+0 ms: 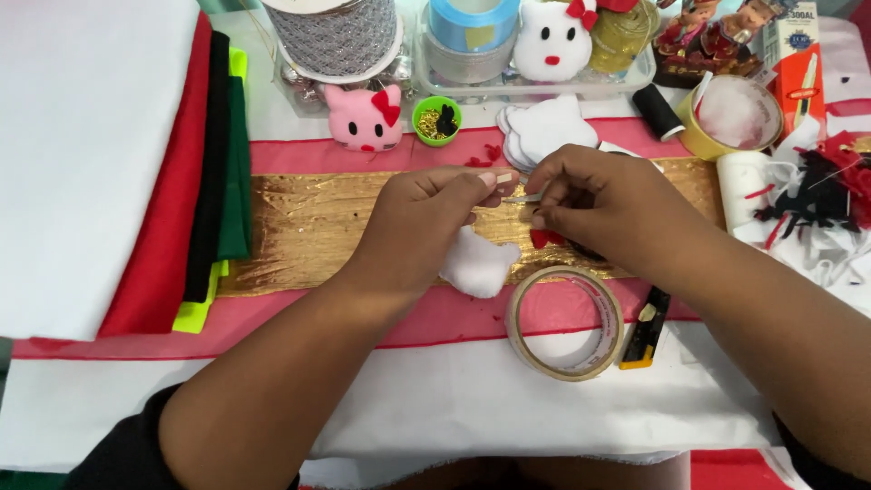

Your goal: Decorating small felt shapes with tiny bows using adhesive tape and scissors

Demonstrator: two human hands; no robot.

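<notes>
My left hand (pixel 426 222) holds a small white stuffed felt cat-head shape (pixel 479 265) over the gold cloth strip (pixel 299 227). My right hand (pixel 599 204) pinches a thin metal pin or needle (pixel 524 197) between thumb and finger, its tip meeting my left fingertips. A small red felt bow (pixel 546 239) peeks out under my right hand. Both hands touch at the fingertips above the white shape.
A tape roll (pixel 567 322) and a yellow-black utility knife (pixel 646 328) lie near my right wrist. Folded felt sheets (pixel 204 172) sit left. At the back are a pink cat head (pixel 365 118), a green cup (pixel 436 120), white felt cutouts (pixel 544 132), ribbon spools (pixel 472 32), and scraps (pixel 817 200).
</notes>
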